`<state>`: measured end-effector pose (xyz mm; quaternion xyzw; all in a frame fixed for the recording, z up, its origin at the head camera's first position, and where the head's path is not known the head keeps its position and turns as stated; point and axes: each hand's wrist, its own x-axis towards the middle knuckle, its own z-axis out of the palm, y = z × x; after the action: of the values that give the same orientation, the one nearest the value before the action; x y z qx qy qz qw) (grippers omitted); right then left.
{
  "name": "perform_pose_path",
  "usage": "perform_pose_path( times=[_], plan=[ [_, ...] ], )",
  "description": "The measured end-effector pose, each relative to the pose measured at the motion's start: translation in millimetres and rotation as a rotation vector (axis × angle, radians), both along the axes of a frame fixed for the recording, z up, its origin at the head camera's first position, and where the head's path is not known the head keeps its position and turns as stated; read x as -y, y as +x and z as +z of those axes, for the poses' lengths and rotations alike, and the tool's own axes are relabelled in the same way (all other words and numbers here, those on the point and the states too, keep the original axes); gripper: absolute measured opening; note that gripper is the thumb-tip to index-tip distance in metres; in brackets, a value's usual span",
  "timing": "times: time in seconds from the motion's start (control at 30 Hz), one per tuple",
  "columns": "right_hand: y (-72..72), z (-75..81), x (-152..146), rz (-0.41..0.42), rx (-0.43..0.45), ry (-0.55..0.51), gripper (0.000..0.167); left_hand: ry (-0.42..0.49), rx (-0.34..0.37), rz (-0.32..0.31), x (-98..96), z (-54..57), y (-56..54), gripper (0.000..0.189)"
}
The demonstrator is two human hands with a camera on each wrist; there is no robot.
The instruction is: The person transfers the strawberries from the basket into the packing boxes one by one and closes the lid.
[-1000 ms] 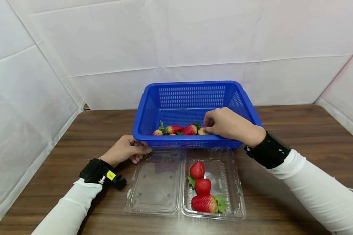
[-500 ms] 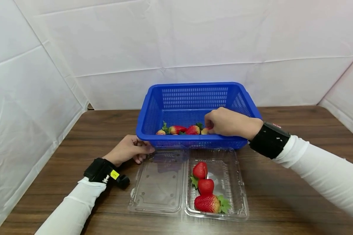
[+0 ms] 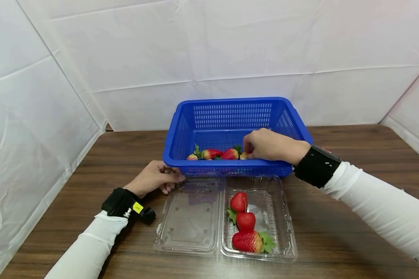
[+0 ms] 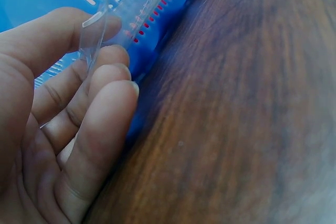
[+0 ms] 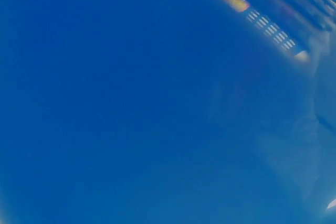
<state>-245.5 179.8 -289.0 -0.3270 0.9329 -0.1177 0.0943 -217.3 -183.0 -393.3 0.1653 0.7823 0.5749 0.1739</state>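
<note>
In the head view, my left hand (image 3: 155,178) pinches the far left corner of a clear plastic clamshell's lid (image 3: 190,221). The left wrist view shows the thumb and fingertips on either side of the thin plastic edge (image 4: 93,35). My right hand (image 3: 270,145) reaches over the near rim of a blue basket (image 3: 230,101), fingers curled on a pale-ended strawberry (image 3: 243,155) that they partly hide. Blue plastic fills most of the right wrist view, so those fingertips are hidden there. Inside the clamshell's right half (image 3: 269,193) lie three strawberries (image 3: 246,242) in a column.
More strawberries (image 3: 212,154) lie along the basket's near side. The basket stands just behind the clamshell on a brown wooden table (image 3: 125,151). White sheeting (image 3: 143,58) encloses the back and both sides.
The head view has shifted slightly. My right fingers have drawn in closer on the strawberry, and the right wrist has turned a little. My left hand keeps its hold on the lid.
</note>
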Motion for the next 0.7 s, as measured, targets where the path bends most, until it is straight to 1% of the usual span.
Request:
perform_pose_path(
  times=[0.1,0.3,0.5,0.7],
  plan=[
    [-1.4,-2.0,0.2,0.009,-0.003,-0.003,0.012,-0.005,0.000,0.000,0.8,-0.1,0.2,0.013],
    [-3.1,-3.3,-0.9,0.031,0.022,-0.030,0.021,-0.004,0.007,0.010,0.7,1.1,-0.1,0.014],
    [-5.0,-4.3,-1.3,0.009,0.057,-0.002,0.020,-0.009,0.006,0.009,0.5,2.2,1.1,0.013],
    [-4.9,-2.6,-2.6,-0.027,0.079,0.051,0.020,-0.009,0.011,0.015,-0.9,3.9,2.2,0.013]
  ],
)
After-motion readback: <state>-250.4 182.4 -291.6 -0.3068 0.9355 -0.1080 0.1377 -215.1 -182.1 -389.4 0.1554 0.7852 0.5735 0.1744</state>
